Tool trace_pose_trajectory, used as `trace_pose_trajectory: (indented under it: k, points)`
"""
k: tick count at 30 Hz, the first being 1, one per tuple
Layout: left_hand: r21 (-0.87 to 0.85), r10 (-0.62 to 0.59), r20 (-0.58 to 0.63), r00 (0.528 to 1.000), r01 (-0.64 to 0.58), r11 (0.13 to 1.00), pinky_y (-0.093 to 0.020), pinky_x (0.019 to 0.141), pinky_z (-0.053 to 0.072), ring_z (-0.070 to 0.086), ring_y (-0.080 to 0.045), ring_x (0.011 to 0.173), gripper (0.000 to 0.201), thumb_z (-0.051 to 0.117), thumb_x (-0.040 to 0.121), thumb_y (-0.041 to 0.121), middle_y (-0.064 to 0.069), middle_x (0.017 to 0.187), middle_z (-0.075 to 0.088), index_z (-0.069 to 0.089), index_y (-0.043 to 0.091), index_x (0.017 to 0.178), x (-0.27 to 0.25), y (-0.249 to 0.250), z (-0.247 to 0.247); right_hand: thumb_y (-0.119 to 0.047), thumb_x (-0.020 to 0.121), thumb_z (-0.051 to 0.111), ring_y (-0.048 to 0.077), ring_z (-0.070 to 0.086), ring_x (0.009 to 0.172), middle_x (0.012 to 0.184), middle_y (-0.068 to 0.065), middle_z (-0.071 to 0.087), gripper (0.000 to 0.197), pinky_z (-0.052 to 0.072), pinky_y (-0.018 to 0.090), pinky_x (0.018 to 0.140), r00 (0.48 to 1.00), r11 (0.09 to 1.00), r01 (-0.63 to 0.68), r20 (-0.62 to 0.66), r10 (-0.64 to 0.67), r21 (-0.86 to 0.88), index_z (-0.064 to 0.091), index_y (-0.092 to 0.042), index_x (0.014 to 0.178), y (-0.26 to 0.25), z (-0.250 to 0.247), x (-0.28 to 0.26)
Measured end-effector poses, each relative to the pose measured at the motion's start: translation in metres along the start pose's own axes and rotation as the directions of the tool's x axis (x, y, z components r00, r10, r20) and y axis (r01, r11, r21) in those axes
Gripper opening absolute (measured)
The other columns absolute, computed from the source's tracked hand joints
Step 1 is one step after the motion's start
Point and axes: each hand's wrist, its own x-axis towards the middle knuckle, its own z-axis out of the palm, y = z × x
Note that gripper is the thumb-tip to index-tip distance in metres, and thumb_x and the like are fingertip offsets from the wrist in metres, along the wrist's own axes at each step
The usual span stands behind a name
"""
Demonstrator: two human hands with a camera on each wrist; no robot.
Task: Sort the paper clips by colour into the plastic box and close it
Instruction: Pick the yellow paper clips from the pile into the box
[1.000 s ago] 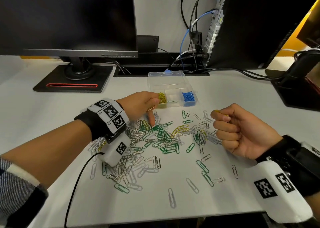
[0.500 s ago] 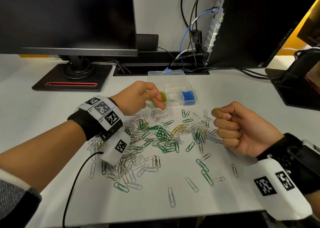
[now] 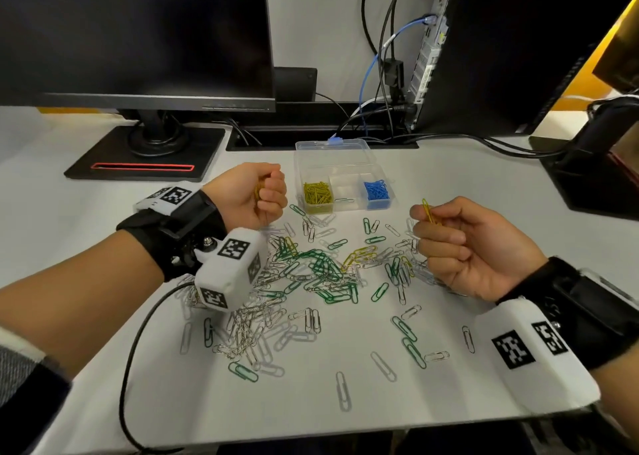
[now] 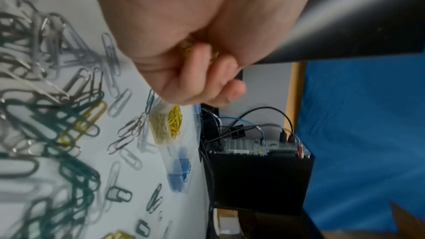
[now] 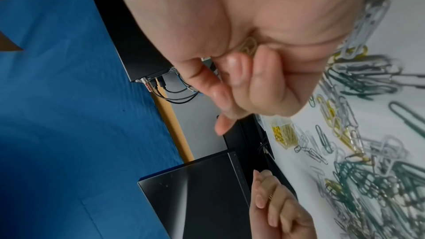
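Your left hand (image 3: 249, 195) lifted off the scattered clips, rolled palm-up left of the clear plastic box (image 3: 340, 181), gripping yellow paper clips (image 3: 258, 190). Your right hand (image 3: 473, 243) loosened, raising its yellow clip (image 3: 428, 211) between thumb and forefinger.

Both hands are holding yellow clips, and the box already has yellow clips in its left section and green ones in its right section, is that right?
Not quite: in the head view the box holds blue clips in its right section, not green. The yellow clips do fill the left section, and the left hand and right hand each hold yellow clips.
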Motion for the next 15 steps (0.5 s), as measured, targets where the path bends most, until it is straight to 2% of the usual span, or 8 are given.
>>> trace_pose_trajectory:
  k: [4, 6, 7, 9, 10, 11, 13, 15]
  points:
    - [0.300, 0.026, -0.056, 0.998, -0.008, 0.954, -0.014, 0.030, 0.012, 0.018, -0.004, 0.033, 0.036, 0.040, 0.101, 0.029, 0.009, 0.047, 0.025, 0.042, 0.018, 0.066, -0.001, -0.003, 0.008, -0.028, 0.086, 0.041, 0.007, 0.015, 0.050, 0.065, -0.004, 0.027, 0.027, 0.019, 0.018, 0.040, 0.983, 0.998, 0.023, -0.181, -0.034, -0.067, 0.056, -0.011, 0.072, -0.007, 0.005, 0.002]
    - [0.529, 0.067, -0.076, 0.995, -0.017, 0.848, -0.015, 0.032, 0.013, 0.017, -0.007, 0.035, 0.036, 0.045, 0.099, 0.031, 0.008, 0.047, 0.022, 0.045, 0.016, 0.066, -0.003, -0.004, 0.017, -0.032, 0.087, 0.043, 0.007, 0.014, 0.050, 0.063, -0.005, 0.028, 0.031, 0.021, 0.018, 0.038, 0.974, 0.998, -0.019, -0.227, 0.006, -0.056, 0.045, -0.016, 0.060, -0.011, 0.003, 0.006]
    - [0.697, 0.118, -0.060, 0.991, -0.043, 0.716, -0.017, 0.035, 0.016, 0.020, -0.009, 0.037, 0.035, 0.049, 0.097, 0.031, 0.006, 0.046, 0.025, 0.049, 0.014, 0.067, -0.005, -0.006, 0.024, -0.031, 0.088, 0.044, 0.007, 0.013, 0.049, 0.061, -0.005, 0.029, 0.034, 0.020, 0.018, 0.037, 0.968, 0.997, -0.035, -0.252, 0.017, -0.069, 0.041, -0.018, 0.057, -0.013, 0.003, 0.008]
    - [0.953, 0.223, 0.060, 0.973, -0.122, 0.277, -0.022, 0.045, 0.031, 0.038, -0.014, 0.048, 0.031, 0.057, 0.094, 0.032, 0.005, 0.051, 0.046, 0.061, 0.011, 0.071, -0.009, -0.014, 0.038, -0.027, 0.087, 0.044, 0.006, 0.015, 0.044, 0.057, -0.006, 0.029, 0.032, 0.018, 0.018, 0.036, 0.953, 0.990, -0.052, -0.304, 0.011, -0.130, 0.041, -0.019, 0.056, -0.015, 0.003, 0.012]
    - [0.983, 0.235, 0.142, 0.962, -0.165, 0.081, -0.024, 0.052, 0.037, 0.047, -0.013, 0.056, 0.028, 0.061, 0.092, 0.034, 0.006, 0.060, 0.055, 0.066, 0.013, 0.075, -0.010, -0.020, 0.046, -0.024, 0.086, 0.044, 0.006, 0.018, 0.040, 0.056, -0.006, 0.028, 0.028, 0.016, 0.018, 0.036, 0.950, 0.985, -0.057, -0.313, 0.003, -0.163, 0.043, -0.018, 0.059, -0.016, 0.003, 0.013]
    - [0.981, 0.219, 0.194, 0.956, -0.187, -0.052, -0.023, 0.056, 0.037, 0.050, -0.010, 0.063, 0.024, 0.064, 0.089, 0.037, 0.008, 0.067, 0.057, 0.069, 0.016, 0.077, -0.010, -0.026, 0.053, -0.021, 0.085, 0.045, 0.006, 0.021, 0.037, 0.055, -0.007, 0.028, 0.022, 0.015, 0.018, 0.036, 0.947, 0.980, -0.060, -0.321, -0.005, -0.191, 0.045, -0.017, 0.064, -0.017, 0.005, 0.014]
    - [0.963, 0.183, 0.214, 0.960, -0.176, -0.205, -0.022, 0.059, 0.037, 0.052, -0.007, 0.071, 0.022, 0.068, 0.085, 0.042, 0.011, 0.075, 0.057, 0.068, 0.020, 0.080, -0.006, -0.038, 0.063, -0.017, 0.087, 0.044, 0.005, 0.023, 0.035, 0.052, -0.007, 0.028, 0.014, 0.014, 0.017, 0.035, 0.940, 0.973, -0.057, -0.339, -0.023, -0.223, 0.051, -0.014, 0.075, -0.018, 0.006, 0.015]
    - [0.946, 0.162, 0.188, 0.969, -0.134, -0.295, -0.027, 0.065, 0.047, 0.057, -0.013, 0.078, 0.027, 0.072, 0.080, 0.046, 0.007, 0.082, 0.062, 0.063, 0.021, 0.078, 0.002, -0.048, 0.067, -0.013, 0.093, 0.040, 0.004, 0.023, 0.034, 0.052, -0.007, 0.029, 0.017, 0.015, 0.016, 0.033, 0.935, 0.972, -0.050, -0.353, -0.036, -0.231, 0.053, -0.012, 0.083, -0.019, 0.004, 0.016]
